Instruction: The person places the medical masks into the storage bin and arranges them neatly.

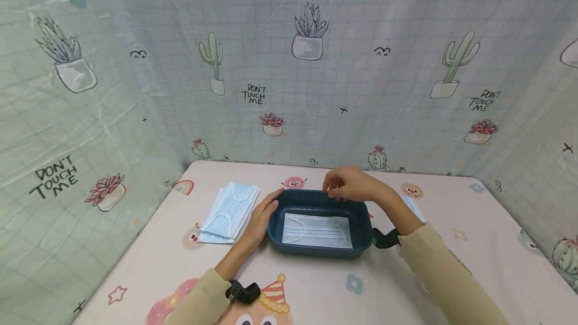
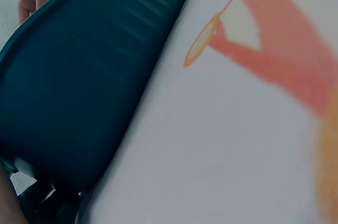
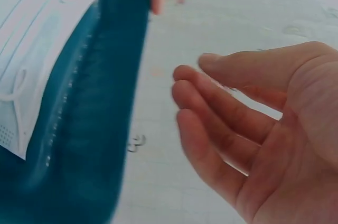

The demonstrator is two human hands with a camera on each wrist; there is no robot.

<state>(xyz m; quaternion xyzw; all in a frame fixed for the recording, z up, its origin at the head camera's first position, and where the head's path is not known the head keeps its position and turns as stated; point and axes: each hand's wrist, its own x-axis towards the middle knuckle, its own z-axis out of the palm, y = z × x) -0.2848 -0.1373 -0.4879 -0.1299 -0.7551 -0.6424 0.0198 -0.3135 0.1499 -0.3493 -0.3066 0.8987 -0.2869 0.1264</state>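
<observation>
A dark teal plastic bin (image 1: 319,252) stands on the table, its outer wall (image 2: 90,76) filling much of the left wrist view. Flat inside it lies a pale blue pleated face mask (image 1: 316,232) with white ear loops, also visible in the right wrist view. My left hand (image 1: 259,219) rests against the bin's left side, fingers extended along the outer wall. Above the far rim, toward its right, hovers my right hand (image 1: 354,184). In the right wrist view that hand (image 3: 243,123) has loosely bent fingers and nothing between them and the thumb.
Left of the bin lies a fanned stack of blue face masks (image 1: 230,212). More blue and white mask material (image 1: 413,208) shows partly behind my right forearm. A printed cloth (image 1: 280,139) hangs behind the patterned tabletop (image 1: 361,300).
</observation>
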